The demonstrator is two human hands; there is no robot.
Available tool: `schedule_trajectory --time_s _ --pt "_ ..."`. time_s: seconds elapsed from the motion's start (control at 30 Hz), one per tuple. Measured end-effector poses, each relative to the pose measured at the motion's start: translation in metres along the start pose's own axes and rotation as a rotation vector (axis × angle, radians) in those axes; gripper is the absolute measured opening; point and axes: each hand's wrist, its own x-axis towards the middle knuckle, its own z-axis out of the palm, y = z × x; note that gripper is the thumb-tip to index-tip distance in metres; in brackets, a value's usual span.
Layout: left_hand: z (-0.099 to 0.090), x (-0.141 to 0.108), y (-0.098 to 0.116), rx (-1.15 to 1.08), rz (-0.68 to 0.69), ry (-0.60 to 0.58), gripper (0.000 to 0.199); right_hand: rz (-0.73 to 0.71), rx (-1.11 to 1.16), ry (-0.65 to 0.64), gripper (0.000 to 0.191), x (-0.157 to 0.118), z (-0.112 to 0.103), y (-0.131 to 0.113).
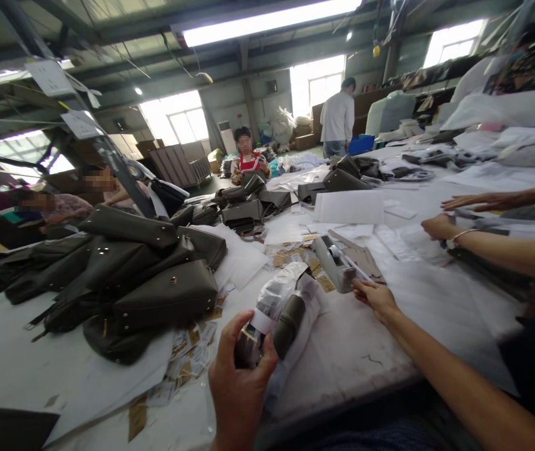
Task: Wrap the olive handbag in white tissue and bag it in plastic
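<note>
My left hand (244, 376) grips a dark olive bundle (290, 319) wrapped in clear plastic and pale padding, with a white band across it under my fingertips. The bundle is tilted, just above the near part of the table. To the right, my right hand (378, 299) is closed in a pinch at the front end of a grey tape dispenser (336, 266). What is between those fingertips is too small to make out. A roll sits in the dispenser, and a flat grey-brown piece (361, 254) lies along its right side.
Dark olive handbags (168, 291) are heaped at the left, with more bags (249, 210) farther back. Brown tags (192, 338) with strings are scattered centrally. White sheets (349, 207) cover parts of the table. At the right, a co-worker's hands (441, 227) work over another item.
</note>
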Motion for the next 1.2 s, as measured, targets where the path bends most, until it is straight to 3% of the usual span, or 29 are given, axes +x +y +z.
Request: schedule_trajectory --time_s 0.13,0.23,0.37,0.47,0.53,0.77,1.0,1.2 --pt "0.001 0.0 -0.001 -0.019 -0.015 0.009 0.038 -0.019 -0.028 -0.005 0.034 -0.017 0.004 -0.002" --pt "0.003 0.002 -0.001 -0.043 -0.036 -0.009 0.037 -0.105 -0.023 -0.108 0.045 -0.061 0.012 -0.018" --pt "0.008 0.006 0.002 -0.095 -0.09 -0.055 0.037 -0.362 -0.027 -0.477 0.038 -0.143 0.033 -0.061" --pt "0.011 0.007 0.004 -0.136 -0.102 -0.08 0.037 -0.393 0.007 -0.74 0.031 -0.192 0.056 -0.089" --pt "0.011 0.007 0.006 -0.167 -0.104 -0.1 0.038 -0.369 0.03 -0.814 0.03 -0.209 0.072 -0.098" --pt "0.01 0.003 0.003 -0.214 -0.114 -0.112 0.039 -0.349 -0.033 -0.77 0.039 -0.209 0.105 -0.088" --pt "0.014 -0.001 -0.007 -0.191 -0.111 -0.045 0.04 -0.428 -0.152 -0.856 0.028 -0.211 0.099 -0.089" --pt "0.022 -0.01 -0.007 -0.167 -0.059 0.029 0.039 -0.429 -0.09 -0.857 0.022 -0.215 0.097 -0.088"
